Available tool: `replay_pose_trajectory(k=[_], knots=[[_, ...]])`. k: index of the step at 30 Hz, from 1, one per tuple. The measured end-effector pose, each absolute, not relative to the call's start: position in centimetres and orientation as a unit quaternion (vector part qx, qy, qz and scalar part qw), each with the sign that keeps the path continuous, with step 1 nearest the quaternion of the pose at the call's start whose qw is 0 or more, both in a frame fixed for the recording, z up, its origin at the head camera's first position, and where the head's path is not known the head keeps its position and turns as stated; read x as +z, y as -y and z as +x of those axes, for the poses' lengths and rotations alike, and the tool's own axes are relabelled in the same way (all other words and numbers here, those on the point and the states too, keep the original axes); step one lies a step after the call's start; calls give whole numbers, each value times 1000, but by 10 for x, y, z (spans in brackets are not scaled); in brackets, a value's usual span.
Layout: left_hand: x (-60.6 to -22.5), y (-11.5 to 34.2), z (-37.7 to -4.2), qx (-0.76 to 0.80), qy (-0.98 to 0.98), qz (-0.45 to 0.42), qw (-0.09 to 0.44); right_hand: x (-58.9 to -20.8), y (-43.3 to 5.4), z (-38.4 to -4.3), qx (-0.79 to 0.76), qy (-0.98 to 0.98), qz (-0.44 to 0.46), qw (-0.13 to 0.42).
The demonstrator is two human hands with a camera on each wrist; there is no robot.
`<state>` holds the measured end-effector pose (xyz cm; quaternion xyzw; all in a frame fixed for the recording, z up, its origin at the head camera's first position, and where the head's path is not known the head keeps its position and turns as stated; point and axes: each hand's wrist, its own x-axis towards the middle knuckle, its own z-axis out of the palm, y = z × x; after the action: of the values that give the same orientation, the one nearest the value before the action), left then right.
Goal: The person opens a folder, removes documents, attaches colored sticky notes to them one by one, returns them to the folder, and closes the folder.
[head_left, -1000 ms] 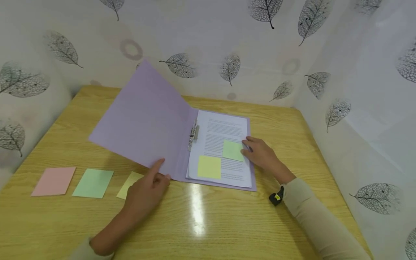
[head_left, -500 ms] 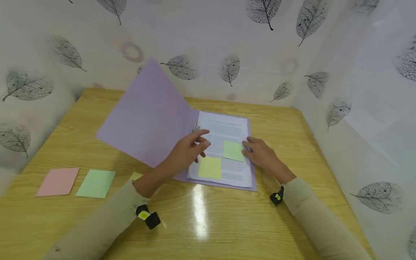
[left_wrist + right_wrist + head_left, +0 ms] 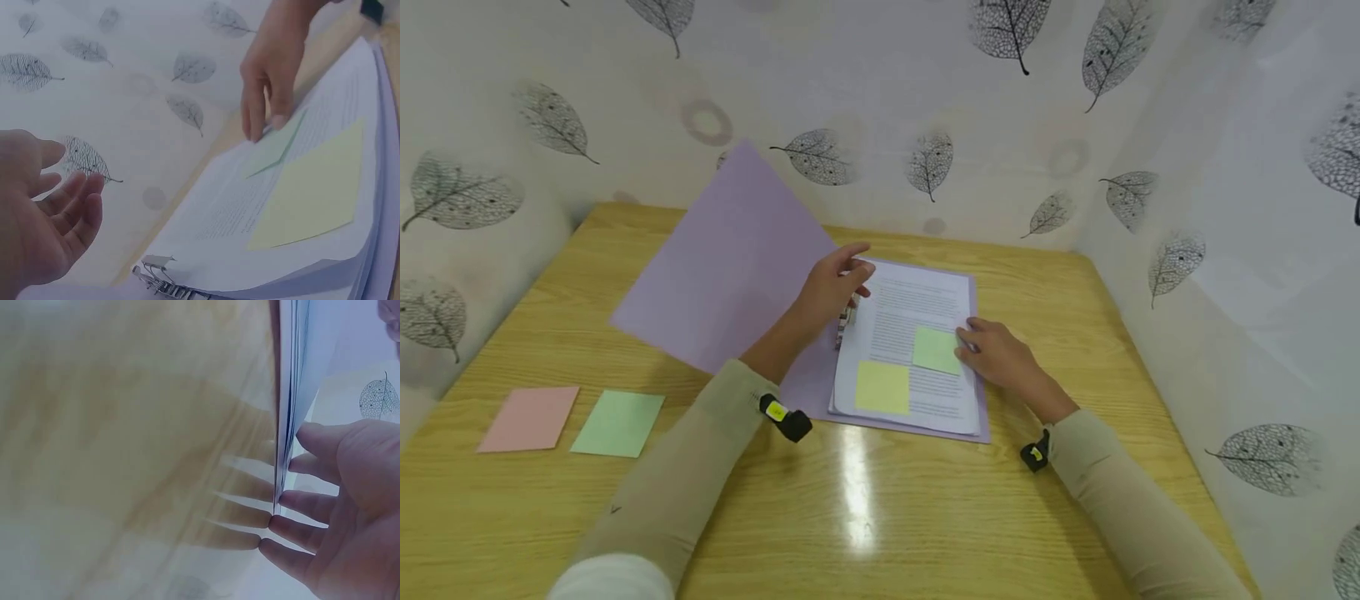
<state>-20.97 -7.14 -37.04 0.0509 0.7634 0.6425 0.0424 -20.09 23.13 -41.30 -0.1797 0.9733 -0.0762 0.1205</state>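
A purple ring-binder folder (image 3: 733,250) lies open on the table, its cover leaning up to the left. Inside is a stack of printed paper (image 3: 917,292) beside a metal clip (image 3: 846,327). One yellow sticky note (image 3: 882,387) and one green sticky note (image 3: 936,349) lie on the top sheet. My left hand (image 3: 831,287) hovers above the clip's upper end, fingers loosely bent around nothing; the left wrist view shows its palm bare. My right hand (image 3: 1000,357) rests at the stack's right edge, thumb and extended fingers touching the paper edge (image 3: 287,394).
On the left of the wooden table (image 3: 925,517) lie a pink square of notes (image 3: 529,419) and a green one (image 3: 619,423). A leaf-patterned covering (image 3: 880,100) stands behind and at both sides of the table.
My left hand has left the folder cover's lower edge and moved right and away, over the clip. Its forearm now covers the yellow notes on the table. The right hand stays put.
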Motion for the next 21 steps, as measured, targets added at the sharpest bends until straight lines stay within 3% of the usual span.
replay_pose_trajectory(k=[21], knots=[[-424,96,-261,566,-818,-15,102,-411,-231,-201,-69,-973,-181,123]])
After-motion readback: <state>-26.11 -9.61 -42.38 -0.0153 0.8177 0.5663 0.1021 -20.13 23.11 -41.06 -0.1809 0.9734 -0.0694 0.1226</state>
